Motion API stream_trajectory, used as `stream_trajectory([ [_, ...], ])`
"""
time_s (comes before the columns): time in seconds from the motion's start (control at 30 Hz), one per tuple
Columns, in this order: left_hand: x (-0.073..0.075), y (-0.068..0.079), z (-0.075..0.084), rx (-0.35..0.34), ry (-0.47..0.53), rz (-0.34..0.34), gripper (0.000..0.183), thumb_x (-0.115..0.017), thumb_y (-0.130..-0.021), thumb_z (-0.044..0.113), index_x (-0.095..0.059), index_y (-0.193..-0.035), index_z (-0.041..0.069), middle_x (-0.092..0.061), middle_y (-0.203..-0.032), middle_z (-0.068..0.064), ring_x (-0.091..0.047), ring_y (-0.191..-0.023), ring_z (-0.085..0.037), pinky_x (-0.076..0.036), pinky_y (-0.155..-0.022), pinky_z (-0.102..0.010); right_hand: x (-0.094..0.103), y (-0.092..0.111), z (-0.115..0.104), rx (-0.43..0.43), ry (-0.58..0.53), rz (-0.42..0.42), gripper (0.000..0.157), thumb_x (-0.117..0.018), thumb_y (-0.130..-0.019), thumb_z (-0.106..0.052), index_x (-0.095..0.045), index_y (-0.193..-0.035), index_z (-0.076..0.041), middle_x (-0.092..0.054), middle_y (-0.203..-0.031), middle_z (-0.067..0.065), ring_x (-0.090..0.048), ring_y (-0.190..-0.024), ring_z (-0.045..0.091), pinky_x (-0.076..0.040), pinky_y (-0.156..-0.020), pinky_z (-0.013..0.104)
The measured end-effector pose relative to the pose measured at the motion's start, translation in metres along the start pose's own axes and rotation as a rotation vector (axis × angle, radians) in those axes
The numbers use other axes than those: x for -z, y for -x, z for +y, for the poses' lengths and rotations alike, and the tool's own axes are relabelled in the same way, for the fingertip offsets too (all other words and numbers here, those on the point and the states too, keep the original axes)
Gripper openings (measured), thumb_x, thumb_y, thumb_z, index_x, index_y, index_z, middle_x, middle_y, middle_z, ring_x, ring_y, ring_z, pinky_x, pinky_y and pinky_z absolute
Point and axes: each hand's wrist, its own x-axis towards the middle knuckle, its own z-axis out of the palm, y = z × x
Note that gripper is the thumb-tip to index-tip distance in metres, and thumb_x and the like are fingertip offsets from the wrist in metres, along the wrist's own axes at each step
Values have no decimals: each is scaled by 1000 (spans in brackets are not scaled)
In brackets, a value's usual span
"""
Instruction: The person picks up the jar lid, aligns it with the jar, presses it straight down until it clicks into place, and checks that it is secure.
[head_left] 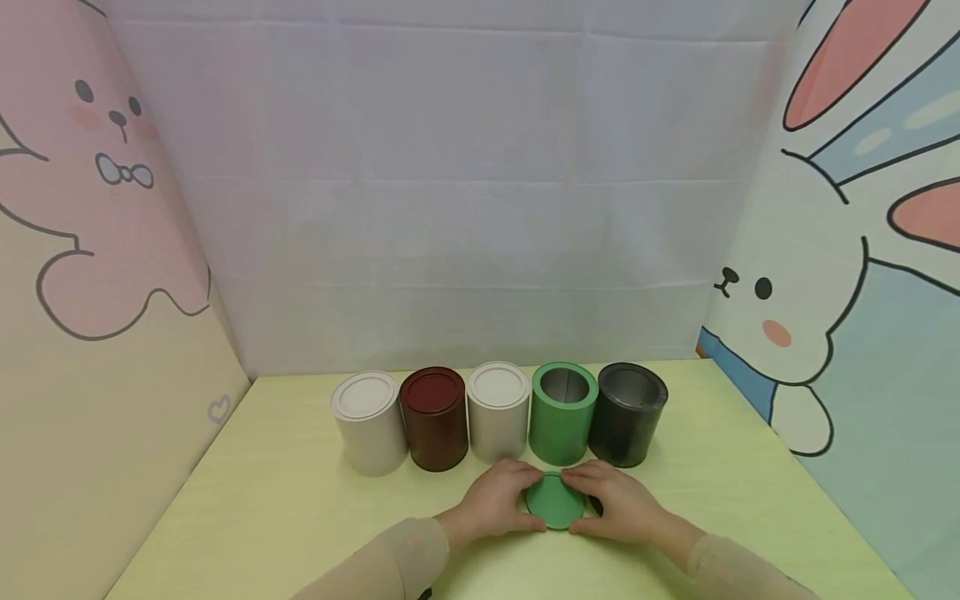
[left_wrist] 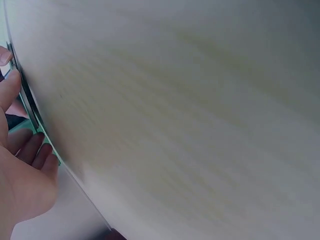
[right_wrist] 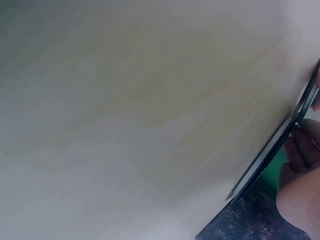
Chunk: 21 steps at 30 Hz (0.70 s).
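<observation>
A round green lid (head_left: 555,503) lies low over the table in front of the row of cans. My left hand (head_left: 497,500) grips its left side, fingers at the far rim and thumb at the near rim. From the right, my right hand (head_left: 621,504) holds the same lid in a matching grip. A bit of a black disc edge (head_left: 596,505) shows beside the green lid, mostly hidden by the right hand. Just behind stands the green can (head_left: 557,435), its top uncovered. In the right wrist view, dark disc edges (right_wrist: 260,172) lie along the tabletop near the fingers.
Beside the green can, a black can (head_left: 622,433) also has an uncovered top. To the left stand a white can (head_left: 498,425), a dark red can (head_left: 437,433) and another white can (head_left: 371,442), all lidded. A white cloth wall (head_left: 465,208) rises behind the table (head_left: 285,483).
</observation>
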Motion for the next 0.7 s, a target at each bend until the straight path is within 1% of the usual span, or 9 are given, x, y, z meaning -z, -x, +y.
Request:
stream_trajectory([
  [0.2, 1, -1, 0, -10, 48, 17, 63, -86, -76, 39, -67, -126, 6, -66, -122, -1, -56, -117, -14, -41, -101, -23, 1, 1, -1, -6, -12, 36, 66, -75, -84, -52, -66, -129, -5, -63, -128, 4, -57, -117, 24, -51, -93, 44],
  [0.43, 2, -1, 0, 2, 84, 33, 63, -86, -76, 38, -67, -126, 5, -66, -122, -1, -57, -117, -14, -42, -101, -23, 3, 2, 0, -17, -27, 55, 65, -77, -83, -51, -67, -129, -6, -63, -127, 3, -57, -116, 25, -50, -94, 45],
  [0.7, 5, 0, 0, -8, 155, 83, 62, -87, -75, 36, -67, -125, 4, -66, -121, -1, -57, -116, -15, -43, -101, -27, 8, 2, -2, 7, -31, 122, 63, -79, -81, -48, -68, -126, -7, -64, -124, 4, -57, -114, 29, -51, -91, 47],
])
